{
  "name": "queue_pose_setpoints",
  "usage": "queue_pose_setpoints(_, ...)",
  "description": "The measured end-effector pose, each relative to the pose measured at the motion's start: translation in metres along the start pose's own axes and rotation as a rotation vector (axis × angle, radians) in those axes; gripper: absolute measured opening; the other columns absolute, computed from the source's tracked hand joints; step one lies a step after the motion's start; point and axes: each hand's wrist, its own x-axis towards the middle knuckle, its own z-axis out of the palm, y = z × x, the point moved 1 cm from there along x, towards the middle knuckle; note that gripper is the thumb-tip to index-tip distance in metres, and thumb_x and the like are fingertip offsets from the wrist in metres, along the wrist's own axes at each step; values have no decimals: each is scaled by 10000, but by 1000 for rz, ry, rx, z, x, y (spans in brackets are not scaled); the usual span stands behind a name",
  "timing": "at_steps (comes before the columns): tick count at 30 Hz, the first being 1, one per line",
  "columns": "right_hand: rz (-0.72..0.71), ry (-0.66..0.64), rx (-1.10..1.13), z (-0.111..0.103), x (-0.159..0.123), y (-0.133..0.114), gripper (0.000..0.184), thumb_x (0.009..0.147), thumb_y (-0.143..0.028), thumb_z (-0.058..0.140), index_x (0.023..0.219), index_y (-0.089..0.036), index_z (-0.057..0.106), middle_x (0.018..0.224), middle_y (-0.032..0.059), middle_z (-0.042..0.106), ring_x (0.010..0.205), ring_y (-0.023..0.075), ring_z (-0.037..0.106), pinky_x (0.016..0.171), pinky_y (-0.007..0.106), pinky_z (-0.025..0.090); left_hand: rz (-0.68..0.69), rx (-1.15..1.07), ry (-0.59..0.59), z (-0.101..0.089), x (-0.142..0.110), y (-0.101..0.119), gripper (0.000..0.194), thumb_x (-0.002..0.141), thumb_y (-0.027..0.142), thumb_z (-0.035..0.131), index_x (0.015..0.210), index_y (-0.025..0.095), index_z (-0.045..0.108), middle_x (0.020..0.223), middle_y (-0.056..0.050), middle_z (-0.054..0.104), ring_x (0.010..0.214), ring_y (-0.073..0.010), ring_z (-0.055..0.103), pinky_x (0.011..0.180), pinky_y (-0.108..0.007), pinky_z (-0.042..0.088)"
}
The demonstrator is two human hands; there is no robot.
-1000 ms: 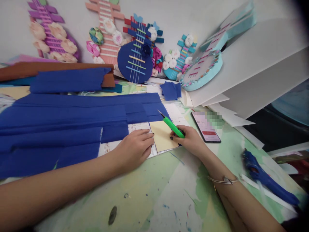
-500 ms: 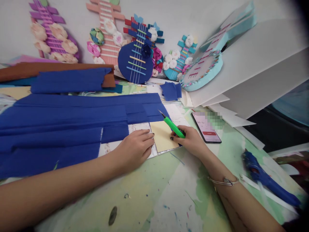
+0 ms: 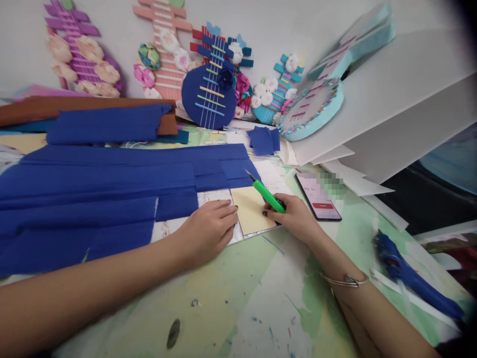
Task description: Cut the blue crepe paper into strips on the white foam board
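Observation:
My right hand (image 3: 296, 215) grips a green-handled craft knife (image 3: 267, 195), its thin metal tip pointing up and away to the left. The fingers of that hand rest at the right side of a pale yellow card (image 3: 250, 211). My left hand (image 3: 209, 227) lies palm down with its fingers stretched out, fingertips at the card's left edge. Under the card is a white marked board (image 3: 270, 175). Wide sheets of blue crepe paper (image 3: 100, 174) spread from the board to the left, and a dark blue bit shows beneath my right fingers.
A phone (image 3: 319, 199) lies right of my right hand. Farther right is a blue glue gun (image 3: 413, 276) beside a white strip. Handmade paper instruments, including a dark blue one (image 3: 208, 97), lean at the back. Large white boards (image 3: 402, 104) stand at right.

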Motion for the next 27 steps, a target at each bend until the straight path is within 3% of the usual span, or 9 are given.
queue_pose_setpoints(4,40,17,-21,-1,0,-2,104,667,-261,643,750,-201,664,704,0,665,667,177,583,582,263,374,-18,-7,-35,-3,2,3,256,906,155,397,1010,84,620,1060,-141,663,1132,-272,546,981,-442,459)
queue_pose_setpoints(8,56,23,-50,-2,-1,-4,99,662,-255,644,743,-202,664,688,0,657,659,177,580,570,264,367,2,54,-85,-6,7,9,275,923,192,393,1094,70,570,1072,-164,634,1177,-300,504,1029,-520,379)
queue_pose_setpoints(14,48,43,-19,-1,-1,-3,83,654,-250,647,723,-204,650,687,-4,652,667,171,576,573,259,365,7,108,-234,-7,17,16,296,934,227,395,1093,60,581,1079,-203,591,1076,-299,540,910,-456,456)
queue_pose_setpoints(21,34,43,-17,-1,0,-1,74,653,-252,640,708,-202,638,664,-7,642,653,169,572,563,253,354,49,159,-351,-8,35,11,457,930,388,403,1278,110,505,1296,-162,532,1036,-302,523,901,-455,401)
queue_pose_setpoints(27,6,69,-33,-1,0,1,59,658,-244,623,697,-202,637,673,-6,655,654,162,567,562,242,345,-15,173,-337,3,37,10,510,924,423,392,1353,150,448,1341,-135,505,1279,-372,353,991,-519,307)
